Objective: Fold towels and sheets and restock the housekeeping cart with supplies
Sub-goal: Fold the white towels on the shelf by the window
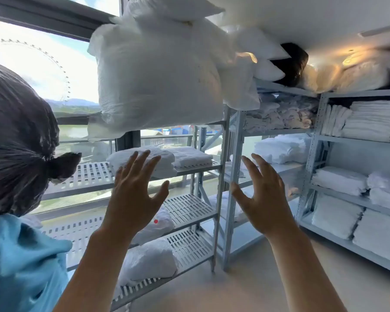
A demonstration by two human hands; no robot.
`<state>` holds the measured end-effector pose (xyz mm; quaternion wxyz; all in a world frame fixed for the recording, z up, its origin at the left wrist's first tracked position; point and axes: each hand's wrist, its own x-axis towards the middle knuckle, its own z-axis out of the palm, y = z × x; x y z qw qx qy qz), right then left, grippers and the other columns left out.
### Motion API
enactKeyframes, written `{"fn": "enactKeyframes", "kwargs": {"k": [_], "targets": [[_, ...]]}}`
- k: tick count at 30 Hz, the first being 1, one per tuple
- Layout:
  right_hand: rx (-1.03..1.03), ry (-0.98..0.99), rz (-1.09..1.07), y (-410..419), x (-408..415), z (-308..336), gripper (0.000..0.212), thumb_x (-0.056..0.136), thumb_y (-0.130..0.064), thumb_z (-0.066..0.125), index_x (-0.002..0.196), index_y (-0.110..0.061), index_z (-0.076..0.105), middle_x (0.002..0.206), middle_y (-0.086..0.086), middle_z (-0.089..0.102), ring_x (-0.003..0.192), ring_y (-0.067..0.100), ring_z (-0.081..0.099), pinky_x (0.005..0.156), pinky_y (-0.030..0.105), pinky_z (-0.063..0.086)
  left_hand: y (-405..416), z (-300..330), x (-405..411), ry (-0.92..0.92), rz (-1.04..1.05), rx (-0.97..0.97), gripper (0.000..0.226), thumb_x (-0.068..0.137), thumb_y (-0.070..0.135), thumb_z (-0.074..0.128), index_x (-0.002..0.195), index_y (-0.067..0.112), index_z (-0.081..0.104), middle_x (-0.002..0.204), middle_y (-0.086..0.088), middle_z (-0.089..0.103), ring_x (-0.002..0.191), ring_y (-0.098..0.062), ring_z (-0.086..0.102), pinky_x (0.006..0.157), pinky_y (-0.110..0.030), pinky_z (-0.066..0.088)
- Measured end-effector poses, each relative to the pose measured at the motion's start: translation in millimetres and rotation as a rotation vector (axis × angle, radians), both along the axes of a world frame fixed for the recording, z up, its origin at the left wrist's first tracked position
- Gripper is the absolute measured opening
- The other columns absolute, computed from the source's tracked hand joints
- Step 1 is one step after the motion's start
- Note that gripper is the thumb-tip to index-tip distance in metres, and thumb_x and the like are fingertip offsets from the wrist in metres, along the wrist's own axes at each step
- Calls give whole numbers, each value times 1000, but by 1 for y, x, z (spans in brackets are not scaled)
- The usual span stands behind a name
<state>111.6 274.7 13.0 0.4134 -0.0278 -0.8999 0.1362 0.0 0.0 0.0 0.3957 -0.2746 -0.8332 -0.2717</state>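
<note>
1. Both hands are raised, palms forward, beneath a big white bag (158, 73) of linen that sits blurred in the air just above the slatted rack (189, 210) by the window.
2. The left hand (133, 194) has its fingers spread and straight, released, grasping nothing; it is well below the bag and does not touch it.
3. The right hand (261, 199) mirrors it, fingers splayed and slightly bent, also released and apart from the bag.
4. On the rack's upper shelf, directly under the bag, lie folded towels (144, 159) in a white stack, with a second folded pile beside them.
5. Lower shelves of the rack carry wrapped white bundles (149, 262), one with a red dot.
6. To the right of the rack stands a grey steel shelf unit (234, 199) with crumpled pale linen and pillows (263, 55) piled on top.
7. Further right of the rack, a corner unit holds folded sheets (369, 122) in neat stacks on several levels.
8. Left of the rack, close to the camera, a knotted black bag (16, 140) rests on a blue bag (20, 266).
9. Behind the rack, the window shows a Ferris wheel (54, 64) against a bright sky.
</note>
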Motion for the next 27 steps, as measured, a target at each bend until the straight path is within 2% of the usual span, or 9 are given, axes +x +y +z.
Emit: {"fn": "enactKeyframes", "kwargs": {"k": [6,10,14,18,22,27], "targets": [[2,-30,-106,54,30,-8,74,96,-67,34,159,-29,31,169,-4,21,156,18,17,123,58,23,66,-5,8,-15,-117,-21,66,96,55,50,155,28,39,167,1,31,157,-20,17,124,-59,24],[-7,-30,-185,100,63,-11,76,94,-69,31,159,-29,32,168,-2,23,154,21,23,120,59,26,126,-8,21,-33,-214,-42,66,96,56,47,155,29,38,168,1,28,158,-20,14,124,-58,24],[-17,-16,-279,147,99,-14,72,96,-65,35,159,-29,32,167,-1,25,154,21,24,121,56,26,188,-7,36,-9,-309,-28,60,99,54,48,153,28,42,166,1,31,157,-21,17,122,-58,27],[-19,-28,-365,189,136,-19,69,99,-61,40,158,-28,33,167,-1,25,154,20,21,123,55,25,243,-10,54,-14,-384,-48,65,95,57,48,152,28,43,165,0,33,157,-22,19,122,-57,28],[-28,-32,-431,223,169,-24,69,99,-63,37,158,-28,34,167,-2,25,155,18,19,124,54,23,289,-17,73,-25,-459,-33,61,99,52,54,154,26,43,165,0,33,157,-23,19,123,-56,27],[-19,-30,-509,253,201,-25,67,98,-57,46,157,-27,36,167,-2,24,155,18,18,123,54,23,342,-20,94,-51,-548,-56,65,96,52,53,155,26,41,167,0,30,157,-22,18,123,-55,27]]}}
